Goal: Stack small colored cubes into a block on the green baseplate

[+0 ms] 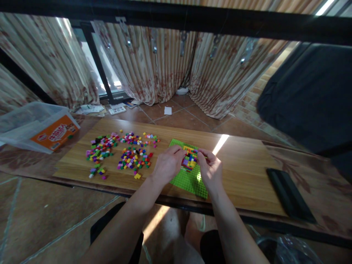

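Observation:
A green studded baseplate [189,182] lies on the wooden board, tilted a little. On its upper part stands a low build of multicoloured toy bricks [189,158], with yellow, purple, red and blue pieces. My left hand [169,163] is closed against the left side of this build, fingertips at its upper left corner. At the right edge, my right hand [211,168] has thumb and forefinger pinched together, touching the build or just beside it. Any small brick between those fingers is hidden.
Loose coloured bricks [132,159] lie in several heaps left of the baseplate. A clear plastic bin [33,123] with an orange label stands at the far left. A black flat case [290,194] rests at the right end of the wooden board [242,165]. Curtains hang behind.

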The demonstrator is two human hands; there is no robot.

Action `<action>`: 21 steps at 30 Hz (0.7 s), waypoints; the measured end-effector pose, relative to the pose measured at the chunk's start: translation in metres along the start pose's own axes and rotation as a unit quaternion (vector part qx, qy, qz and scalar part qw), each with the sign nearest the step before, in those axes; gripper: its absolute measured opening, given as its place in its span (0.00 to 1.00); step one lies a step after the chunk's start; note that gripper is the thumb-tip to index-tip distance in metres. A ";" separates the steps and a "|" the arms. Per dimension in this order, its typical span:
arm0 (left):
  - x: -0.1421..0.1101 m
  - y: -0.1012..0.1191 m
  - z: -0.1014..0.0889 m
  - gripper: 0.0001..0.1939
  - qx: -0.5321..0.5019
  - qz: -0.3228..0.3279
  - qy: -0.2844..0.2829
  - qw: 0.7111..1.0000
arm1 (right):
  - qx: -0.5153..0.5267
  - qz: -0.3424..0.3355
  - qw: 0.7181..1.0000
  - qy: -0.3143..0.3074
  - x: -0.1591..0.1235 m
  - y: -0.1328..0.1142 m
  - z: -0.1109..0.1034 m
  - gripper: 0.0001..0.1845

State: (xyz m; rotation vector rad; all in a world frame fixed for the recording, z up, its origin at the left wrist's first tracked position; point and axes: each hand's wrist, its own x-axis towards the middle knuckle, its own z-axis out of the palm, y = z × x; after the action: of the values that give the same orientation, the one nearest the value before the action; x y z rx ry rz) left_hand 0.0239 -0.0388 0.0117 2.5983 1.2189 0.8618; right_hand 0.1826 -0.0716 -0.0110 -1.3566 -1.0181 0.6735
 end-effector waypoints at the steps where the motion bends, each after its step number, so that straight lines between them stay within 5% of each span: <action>1: 0.000 0.001 0.000 0.12 0.005 0.001 -0.001 1.000 | -0.001 -0.001 1.000 -0.001 0.000 0.000 0.000 0.19; 11: 0.000 0.004 0.003 0.12 0.017 -0.003 0.002 1.000 | -0.018 -0.008 1.000 0.000 -0.001 0.000 0.001 0.19; 21: -0.006 0.006 0.005 0.15 -0.016 -0.021 0.006 1.000 | -0.074 0.005 0.996 0.052 -0.006 0.002 0.021 0.29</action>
State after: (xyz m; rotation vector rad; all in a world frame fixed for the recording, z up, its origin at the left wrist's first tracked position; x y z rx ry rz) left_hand 0.0278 -0.0463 0.0070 2.5367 1.2489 0.8832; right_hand 0.1616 -0.0671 -0.0158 -1.5101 -0.9932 0.5360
